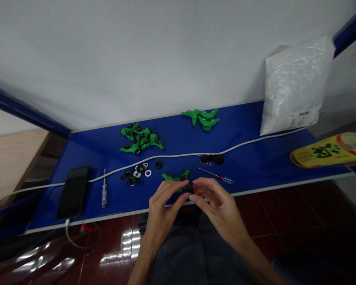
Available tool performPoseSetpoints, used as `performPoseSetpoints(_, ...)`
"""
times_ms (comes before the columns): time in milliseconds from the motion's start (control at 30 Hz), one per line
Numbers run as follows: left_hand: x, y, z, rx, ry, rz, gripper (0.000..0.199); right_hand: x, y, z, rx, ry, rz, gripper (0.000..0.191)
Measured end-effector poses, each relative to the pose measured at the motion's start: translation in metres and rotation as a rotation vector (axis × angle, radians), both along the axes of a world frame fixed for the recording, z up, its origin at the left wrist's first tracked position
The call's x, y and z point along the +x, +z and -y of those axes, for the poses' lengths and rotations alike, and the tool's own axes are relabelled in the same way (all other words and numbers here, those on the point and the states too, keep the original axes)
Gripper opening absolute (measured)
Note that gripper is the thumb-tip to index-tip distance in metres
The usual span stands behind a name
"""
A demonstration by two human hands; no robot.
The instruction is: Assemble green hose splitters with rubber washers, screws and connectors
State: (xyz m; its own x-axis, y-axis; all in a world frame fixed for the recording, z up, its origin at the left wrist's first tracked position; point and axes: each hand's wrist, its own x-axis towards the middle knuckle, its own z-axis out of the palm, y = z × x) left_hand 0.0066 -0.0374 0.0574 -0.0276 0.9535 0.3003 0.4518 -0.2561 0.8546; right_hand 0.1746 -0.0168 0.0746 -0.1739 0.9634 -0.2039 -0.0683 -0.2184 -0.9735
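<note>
Between the fingertips of my left hand (165, 202) and my right hand (215, 204) is a small black plastic part (189, 188). Both hands pinch it just above the front edge of the blue table. Directly behind the fingers lies a green Y-shaped hose connector (175, 177), partly hidden by my left hand. A screwdriver with a red and clear handle (225, 179) rests beyond my right hand. To the left of my hands are a black ring (158, 164), a white washer (148, 173) and several black fittings (132, 180).
Several green connectors with black parts (141, 138) form a pile at back left; more green connectors (206, 118) lie at the back. A white cable (175, 156) crosses the blue table (249, 158). Small black parts (213, 159), a phone (73, 192), a second screwdriver (104, 192), a plastic-wrapped package (293, 87) and a yellow container (326, 151) stand around.
</note>
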Motion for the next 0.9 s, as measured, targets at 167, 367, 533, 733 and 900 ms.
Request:
performPoseSetpoints(167,0.0,0.004,0.0,0.071,-0.036,-0.098,0.027,-0.001,-0.007,0.0,0.017,-0.017,0.013,0.025)
performPoseSetpoints(367,0.003,0.007,0.002,0.058,0.028,-0.073,0.033,0.004,-0.012,0.0,-0.237,0.084,-0.275,0.028)
performPoseSetpoints(533,0.005,0.007,0.003,0.069,0.035,-0.072,0.027,0.006,-0.014,0.0,-0.292,0.122,-0.392,0.027)
performPoseSetpoints(733,0.006,0.008,0.002,0.107,0.027,-0.052,0.021,0.007,-0.018,0.0,-0.305,0.111,-0.382,0.03)
performPoseSetpoints(900,-0.004,-0.008,0.016,0.048,0.059,-0.112,0.028,0.01,-0.026,-0.002,-0.27,0.172,-0.148,0.036)
